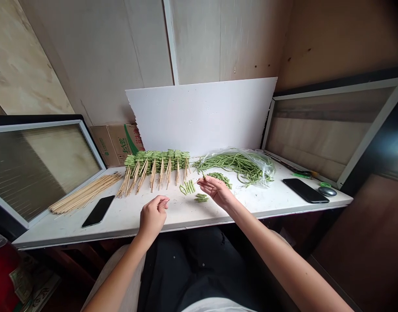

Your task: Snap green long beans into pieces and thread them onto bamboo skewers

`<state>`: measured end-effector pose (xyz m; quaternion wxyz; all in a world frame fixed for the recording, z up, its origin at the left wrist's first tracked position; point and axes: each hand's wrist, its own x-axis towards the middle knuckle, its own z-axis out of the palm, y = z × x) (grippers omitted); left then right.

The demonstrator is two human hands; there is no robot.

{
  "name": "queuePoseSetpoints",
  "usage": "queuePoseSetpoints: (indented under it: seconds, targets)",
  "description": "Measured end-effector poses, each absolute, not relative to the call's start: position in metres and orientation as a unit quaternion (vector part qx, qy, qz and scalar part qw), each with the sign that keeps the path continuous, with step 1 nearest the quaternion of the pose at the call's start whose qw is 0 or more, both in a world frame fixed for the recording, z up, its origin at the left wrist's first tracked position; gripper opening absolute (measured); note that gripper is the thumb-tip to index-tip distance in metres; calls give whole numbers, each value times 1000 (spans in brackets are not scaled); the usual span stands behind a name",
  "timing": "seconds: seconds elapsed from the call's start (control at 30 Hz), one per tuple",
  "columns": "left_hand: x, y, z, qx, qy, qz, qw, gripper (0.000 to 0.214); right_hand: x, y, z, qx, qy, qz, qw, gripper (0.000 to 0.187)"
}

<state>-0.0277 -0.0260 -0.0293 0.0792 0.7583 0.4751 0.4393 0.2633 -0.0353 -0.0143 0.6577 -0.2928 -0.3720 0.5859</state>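
My left hand (154,213) is closed in front of the table's middle, fingers pinched around what looks like the blunt end of a thin bamboo skewer, which barely shows. Along its line, several short green bean pieces (187,187) sit side by side. My right hand (216,190) is held just right of them, its thumb and fingertips closed on a bean piece (203,175). Below the fingers lies a small group of cut bean pieces (201,198). A larger heap of cut pieces (220,177) is partly hidden behind my right hand.
Stacked bean skewers (160,161) stand at the back left, sticks toward me. Bare bamboo skewers (85,193) and a phone (98,211) lie left. Long beans (229,164) spill from a plastic bag (265,169). Another phone (305,190) lies right. A white board (202,117) stands behind.
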Motion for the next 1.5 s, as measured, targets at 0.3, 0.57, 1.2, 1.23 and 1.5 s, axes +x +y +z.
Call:
queuePoseSetpoints:
  seconds: [0.3,0.57,1.2,1.23,1.5]
  targets:
    - [-28,-25,-32,757,477,439,75,22,263,-37,-15,-299,-384,568,664,26]
    - [-27,-28,-31,756,484,435,71,22,261,-39,-15,-313,-388,550,670,27]
    - [-25,-27,-35,751,480,452,26,19,255,-46,-8,-366,-392,510,673,29]
    - [-24,-26,-36,754,477,451,28,20,254,-46,-9,-373,-388,503,676,30]
    - [-25,-23,-43,756,465,459,42,21,237,-39,-27,-399,-378,445,707,32]
